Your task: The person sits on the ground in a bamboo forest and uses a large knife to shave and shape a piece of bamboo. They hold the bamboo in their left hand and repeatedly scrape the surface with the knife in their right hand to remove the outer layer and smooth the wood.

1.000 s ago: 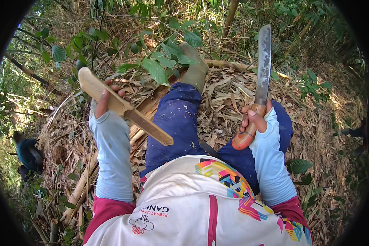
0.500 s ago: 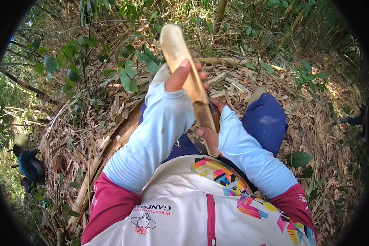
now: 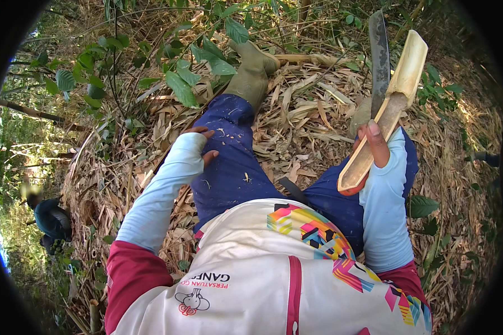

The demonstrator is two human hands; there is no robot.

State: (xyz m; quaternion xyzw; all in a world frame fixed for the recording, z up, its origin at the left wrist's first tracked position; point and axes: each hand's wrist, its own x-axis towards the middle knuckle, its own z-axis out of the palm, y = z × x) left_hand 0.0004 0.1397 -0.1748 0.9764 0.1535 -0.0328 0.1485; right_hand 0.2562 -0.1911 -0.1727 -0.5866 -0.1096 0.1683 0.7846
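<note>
Your head-worn fisheye looks steeply down from your own height, so your white shirt (image 3: 235, 279) sits nearest, with your left hand (image 3: 200, 146) and right hand (image 3: 376, 144) close beyond it. It faces out over your blue trousers (image 3: 229, 170) toward far undergrowth (image 3: 349, 25). The round, wide field also catches another person (image 3: 52, 219) far to the left.
</note>
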